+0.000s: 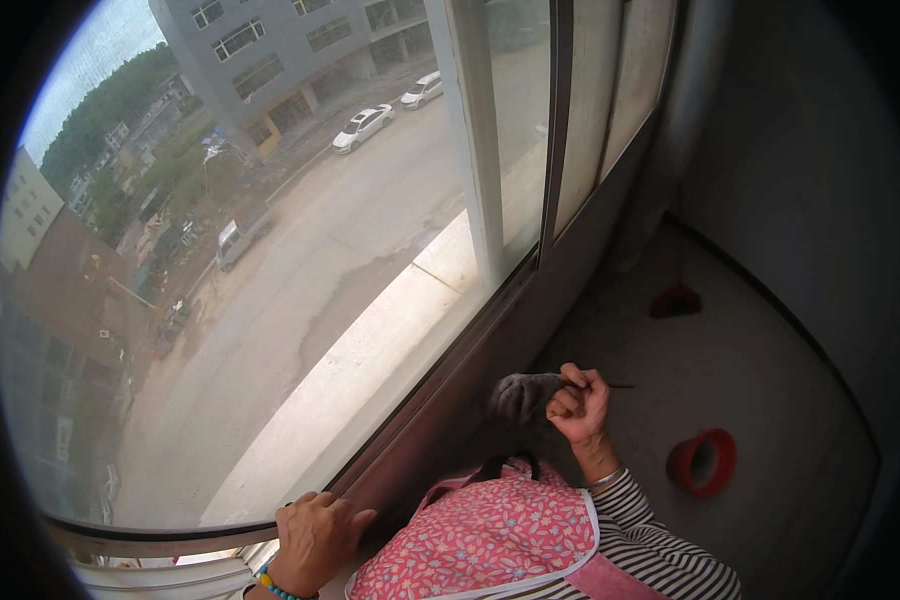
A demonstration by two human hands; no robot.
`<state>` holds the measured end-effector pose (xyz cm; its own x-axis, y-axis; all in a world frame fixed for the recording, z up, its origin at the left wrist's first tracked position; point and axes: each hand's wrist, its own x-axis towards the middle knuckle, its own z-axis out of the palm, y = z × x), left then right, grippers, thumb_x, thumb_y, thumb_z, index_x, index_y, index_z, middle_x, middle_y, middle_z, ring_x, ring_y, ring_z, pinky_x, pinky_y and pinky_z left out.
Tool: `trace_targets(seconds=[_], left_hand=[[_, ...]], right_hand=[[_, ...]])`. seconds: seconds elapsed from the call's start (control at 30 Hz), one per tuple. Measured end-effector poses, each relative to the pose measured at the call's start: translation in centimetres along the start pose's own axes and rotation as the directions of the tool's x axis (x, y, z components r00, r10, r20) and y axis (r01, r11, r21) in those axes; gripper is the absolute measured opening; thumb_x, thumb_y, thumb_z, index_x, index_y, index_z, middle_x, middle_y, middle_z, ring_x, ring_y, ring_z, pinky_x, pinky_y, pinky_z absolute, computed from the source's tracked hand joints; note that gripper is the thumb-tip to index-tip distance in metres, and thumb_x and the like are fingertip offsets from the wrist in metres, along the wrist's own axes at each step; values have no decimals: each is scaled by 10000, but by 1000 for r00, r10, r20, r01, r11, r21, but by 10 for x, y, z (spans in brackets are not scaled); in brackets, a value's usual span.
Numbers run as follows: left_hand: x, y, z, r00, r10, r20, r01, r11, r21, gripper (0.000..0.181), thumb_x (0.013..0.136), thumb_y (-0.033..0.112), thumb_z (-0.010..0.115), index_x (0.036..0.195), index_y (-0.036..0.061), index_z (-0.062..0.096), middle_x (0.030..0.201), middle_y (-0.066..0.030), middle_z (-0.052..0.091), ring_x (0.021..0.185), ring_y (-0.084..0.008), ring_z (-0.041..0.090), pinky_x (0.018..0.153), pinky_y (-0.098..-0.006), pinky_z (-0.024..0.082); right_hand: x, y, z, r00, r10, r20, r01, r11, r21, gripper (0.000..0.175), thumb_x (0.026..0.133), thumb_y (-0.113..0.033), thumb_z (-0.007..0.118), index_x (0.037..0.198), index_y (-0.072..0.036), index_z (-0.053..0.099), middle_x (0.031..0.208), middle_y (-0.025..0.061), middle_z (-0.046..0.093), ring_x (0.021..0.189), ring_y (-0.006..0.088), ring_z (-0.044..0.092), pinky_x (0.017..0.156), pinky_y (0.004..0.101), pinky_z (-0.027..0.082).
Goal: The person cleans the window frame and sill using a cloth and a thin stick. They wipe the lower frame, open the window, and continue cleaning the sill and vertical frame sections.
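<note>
My right hand (pixel 579 405) is closed around the thin stick of a tool with a grey, furry cloth-like head (pixel 526 395); the head points left, towards the dark wall below the window. At the bottom, my left hand (pixel 319 534) rests on the lower edge of the window frame (pixel 412 397), its fingers curled over the edge and the thumb apart. Whether its fingers grip the frame I cannot tell. Large glass panes (pixel 270 337) fill the left side. A pink floral apron (pixel 487 532) covers my front, over striped sleeves.
On the grey floor stands a red bucket (pixel 701 463), right of my right hand. Farther back is a red broom or dustpan (pixel 676 301) near the wall. Outside the glass, far below, lie a road, parked white cars (pixel 363 129) and a grey building (pixel 285 60).
</note>
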<state>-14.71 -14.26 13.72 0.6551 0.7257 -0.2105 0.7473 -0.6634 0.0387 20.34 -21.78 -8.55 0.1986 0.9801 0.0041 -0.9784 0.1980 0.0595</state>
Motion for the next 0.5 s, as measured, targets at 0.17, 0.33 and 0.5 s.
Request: trace_targets(seconds=[0.17, 0.33, 0.5], left_hand=[[90, 39, 23, 916, 262, -304, -340, 908, -243, 275, 840, 190, 710, 1090, 78, 682, 785, -99, 677, 741, -273, 667, 609, -365, 516], [273, 90, 60, 762, 242, -600, -599, 616, -512, 362, 919, 103, 626, 1259, -13, 579, 850, -159, 697, 691, -260, 691, 610, -337, 532], [399, 123, 67, 672, 139, -728, -581, 708, -401, 362, 920, 149, 616, 1183, -93, 559, 711, -177, 681, 631, -311, 679, 591, -384, 517]], right_hand=[[-3, -1, -8, 1000, -24, 3, 24, 1000, 1, 224, 913, -232, 430, 706, -153, 397, 453, -46, 227, 395, 86, 221, 471, 280, 204], [-5, -5, -38, 995, -91, -27, 92, 995, 34, 232, 914, -232, 422, 697, -154, 396, 460, -44, 247, 383, 89, 218, 467, 280, 207], [-6, -5, -69, 978, -197, -65, 196, 980, -31, 241, 909, -240, 415, 683, -157, 398, 471, -44, 231, 387, 92, 203, 469, 279, 202]])
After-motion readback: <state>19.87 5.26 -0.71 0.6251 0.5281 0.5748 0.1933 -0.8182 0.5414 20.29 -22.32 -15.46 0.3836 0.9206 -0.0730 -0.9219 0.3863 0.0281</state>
